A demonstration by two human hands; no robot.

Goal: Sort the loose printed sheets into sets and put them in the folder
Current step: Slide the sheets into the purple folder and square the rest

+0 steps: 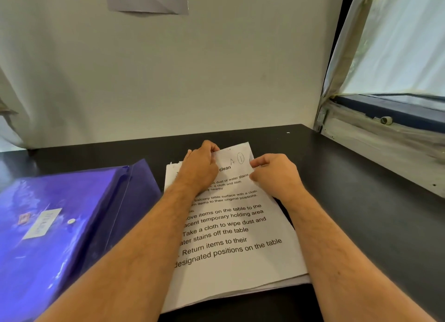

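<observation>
Both hands, left (201,168) and right (273,174), pinching top sheet (231,225) far corners: risks tearing, or dragging stack (277,284) sheets beneath along.

2 bare forearms (lightly haired), left hand (201,168) and right hand (277,174) without sleeves or jewellery.

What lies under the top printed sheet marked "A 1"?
Under the top sheet, more white sheets show as stacked edges at its near edge and far left corner, on the black table. Their print is covered. Both hands pinch the sheet's far edge.
</observation>
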